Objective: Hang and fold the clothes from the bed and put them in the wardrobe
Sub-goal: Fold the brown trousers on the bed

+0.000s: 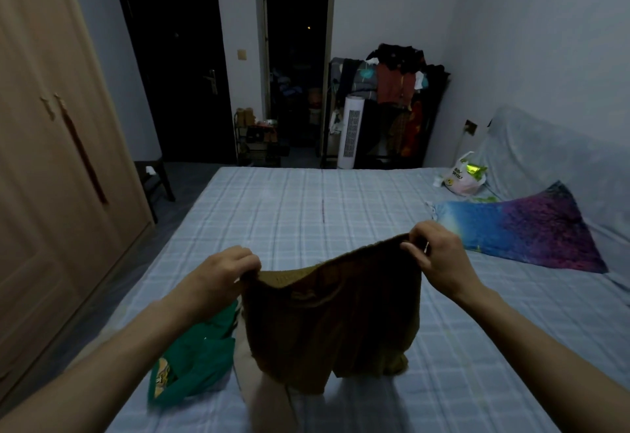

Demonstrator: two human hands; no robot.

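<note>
Both hands hold one brown garment (327,316) up above the bed (306,204), well apart from each other: the left hand (221,275) pinches its left top corner, the right hand (436,255) pinches the right one. It hangs down; in the dim light it looks like shorts. A green garment (194,357) and a beige cloth (266,398) lie below. The wardrobe (51,125) stands at left.

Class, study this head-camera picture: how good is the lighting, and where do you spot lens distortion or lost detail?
Head view: dim, bluish light; the brown garment held up by left hand and right hand looks nearly black in its folds; the doorway is lost in darkness; wide-angle bending bows the wardrobe and walls.
</note>
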